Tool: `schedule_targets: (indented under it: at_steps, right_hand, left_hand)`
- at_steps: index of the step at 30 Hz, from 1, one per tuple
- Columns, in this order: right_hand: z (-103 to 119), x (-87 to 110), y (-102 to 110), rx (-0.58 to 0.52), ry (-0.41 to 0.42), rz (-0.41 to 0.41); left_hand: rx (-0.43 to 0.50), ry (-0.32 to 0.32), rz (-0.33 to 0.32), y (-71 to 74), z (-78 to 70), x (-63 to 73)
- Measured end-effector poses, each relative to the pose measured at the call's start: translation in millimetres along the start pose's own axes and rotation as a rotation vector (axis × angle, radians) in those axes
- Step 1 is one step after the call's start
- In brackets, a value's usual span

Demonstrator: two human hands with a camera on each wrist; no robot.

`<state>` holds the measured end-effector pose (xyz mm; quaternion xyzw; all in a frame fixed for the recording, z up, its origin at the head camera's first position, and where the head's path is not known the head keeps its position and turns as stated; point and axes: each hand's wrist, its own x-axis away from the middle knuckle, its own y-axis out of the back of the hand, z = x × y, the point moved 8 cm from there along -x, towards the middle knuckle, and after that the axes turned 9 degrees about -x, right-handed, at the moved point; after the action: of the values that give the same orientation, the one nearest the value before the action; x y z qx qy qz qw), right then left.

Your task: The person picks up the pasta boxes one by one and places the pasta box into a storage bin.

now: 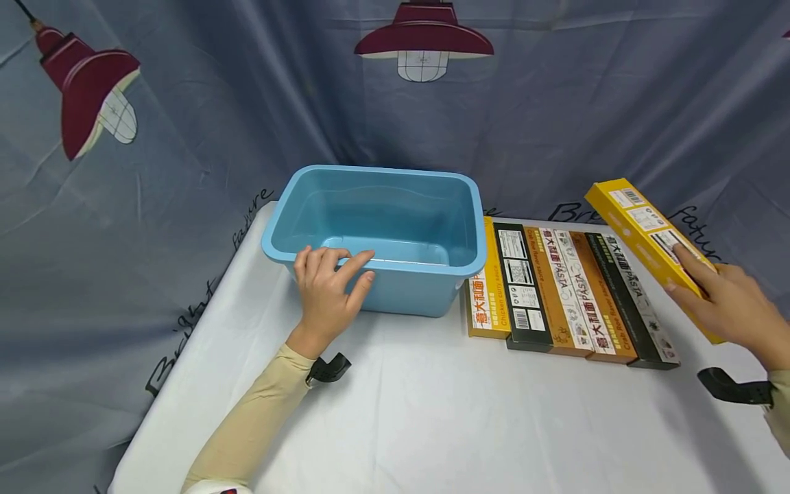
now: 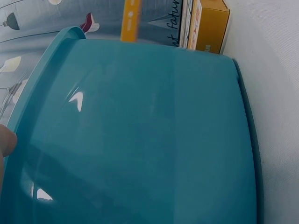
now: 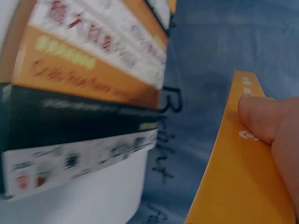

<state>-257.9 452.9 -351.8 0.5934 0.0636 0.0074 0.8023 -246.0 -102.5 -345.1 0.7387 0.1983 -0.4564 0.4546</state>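
A blue plastic bin [image 1: 376, 288] stands on the white table, and its inside looks bare. My left hand [image 1: 330, 285] lies over the bin's near rim, its fingertips reaching just inside. In the left wrist view the bin wall [image 2: 140, 130] fills most of the picture, with a fingertip at the rim. My right hand [image 1: 728, 298] grips a yellow pasta box [image 1: 648, 233] by its lower end, raised and tilted at the far right. The right wrist view shows the thumb [image 3: 259, 116] pressed along the side of that yellow box [image 3: 238, 182].
A row of pasta boxes [image 1: 570, 295] in yellow, black and orange stands side by side right of the bin, the nearest one touching or close to it. White tabletop [image 1: 463, 425] stretches in front. A grey-blue curtain [image 1: 555, 116] with printed lamps hangs behind.
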Motion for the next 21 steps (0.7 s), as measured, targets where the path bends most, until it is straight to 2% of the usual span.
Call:
schedule_targets:
  at_steps: [9, 12, 17, 21]
  right_hand:
    - [51.3, -33.6, 28.7, 0.022, 0.056, 0.034]
    - [71.2, -47.8, 34.9, 0.026, 0.073, 0.068]
    - [108.0, -69.8, 37.4, 0.035, 0.108, 0.156]
    - [140.3, -83.2, 32.5, 0.048, 0.14, 0.195]
  left_hand:
    - [-0.006, -0.006, 0.001, 1.5, -0.8, -0.2]
    - [-0.007, -0.004, 0.003, 1.6, -0.8, -0.2]
    - [-0.007, -0.002, 0.007, 1.0, -0.4, -0.1]
    - [-0.008, -0.003, 0.003, 0.8, -0.6, 0.1]
